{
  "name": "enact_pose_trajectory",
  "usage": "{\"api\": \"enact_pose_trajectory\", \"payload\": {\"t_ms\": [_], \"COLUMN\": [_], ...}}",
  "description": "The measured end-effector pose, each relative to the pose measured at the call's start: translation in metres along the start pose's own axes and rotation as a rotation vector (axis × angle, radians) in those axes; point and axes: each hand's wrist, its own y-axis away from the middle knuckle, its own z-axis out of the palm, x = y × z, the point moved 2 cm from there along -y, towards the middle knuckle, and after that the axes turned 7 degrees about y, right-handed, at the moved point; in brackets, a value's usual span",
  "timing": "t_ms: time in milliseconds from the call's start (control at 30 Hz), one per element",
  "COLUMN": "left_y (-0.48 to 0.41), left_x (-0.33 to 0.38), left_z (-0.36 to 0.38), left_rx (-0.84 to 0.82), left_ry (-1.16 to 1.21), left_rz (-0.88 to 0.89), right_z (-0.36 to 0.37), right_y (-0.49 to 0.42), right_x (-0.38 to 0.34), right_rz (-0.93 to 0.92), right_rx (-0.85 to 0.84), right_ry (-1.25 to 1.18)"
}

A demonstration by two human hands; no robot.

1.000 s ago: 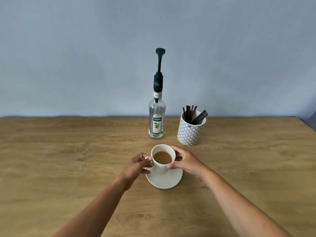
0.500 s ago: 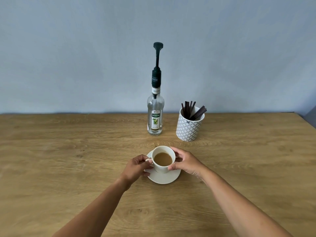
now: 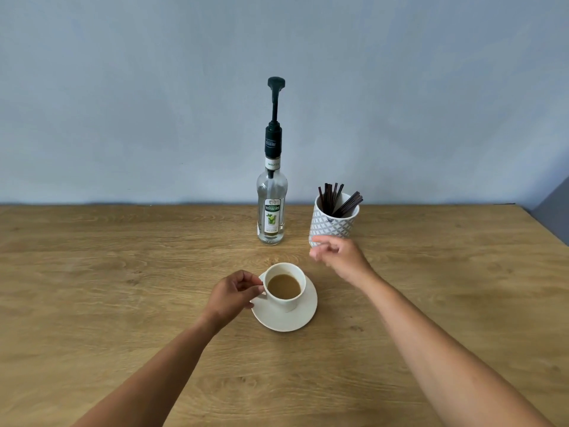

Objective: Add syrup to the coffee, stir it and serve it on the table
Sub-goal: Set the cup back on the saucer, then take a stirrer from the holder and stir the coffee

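A white cup (image 3: 288, 300) of milky coffee stands on a white saucer (image 3: 292, 318) in the middle of the wooden table (image 3: 107, 288). My left hand (image 3: 232, 295) pinches the cup's handle on its left side. My right hand (image 3: 337, 255) hovers above the table, off the cup, in front of the patterned holder (image 3: 334, 224), holding nothing with fingers loosely curled. A clear syrup bottle (image 3: 272, 211) with a tall black pump stands behind the cup. Dark stir sticks (image 3: 337, 198) poke out of the holder.
The table meets a pale blue wall (image 3: 154, 103) at the back. Its right edge (image 3: 545, 223) slants in at the far right. Bare wood stretches to the left and right of the cup.
My right hand has let go of the cup and moved up and right toward the stick holder. The left hand has stayed at the handle. The cup and saucer rest in place.
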Motion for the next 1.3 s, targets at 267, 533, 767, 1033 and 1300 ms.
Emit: {"api": "enact_pose_trajectory", "payload": {"t_ms": [267,533,767,1033,1300], "left_y": [0.002,0.0,0.001,0.001,0.001], "left_x": [0.002,0.0,0.0,0.001,0.002], "left_z": [-0.001,-0.003,-0.005,-0.007,-0.01], "left_rx": [0.0,-0.001,0.0,-0.021,-0.015], "left_ry": [-0.034,-0.065,-0.077,-0.079,-0.079], "left_rz": [0.008,-0.014,-0.013,-0.016,-0.02], "right_z": [-0.077,-0.078,-0.075,-0.07,-0.07], "right_y": [-0.06,-0.084,-0.089,-0.086,-0.09], "right_x": [0.0,0.006,0.005,0.01,0.009], "right_rz": [0.238,0.349,0.399,0.37,0.368], "right_rx": [0.669,0.647,0.683,0.642,0.715], "right_ry": [-0.069,-0.034,-0.119,-0.254,-0.234]}}
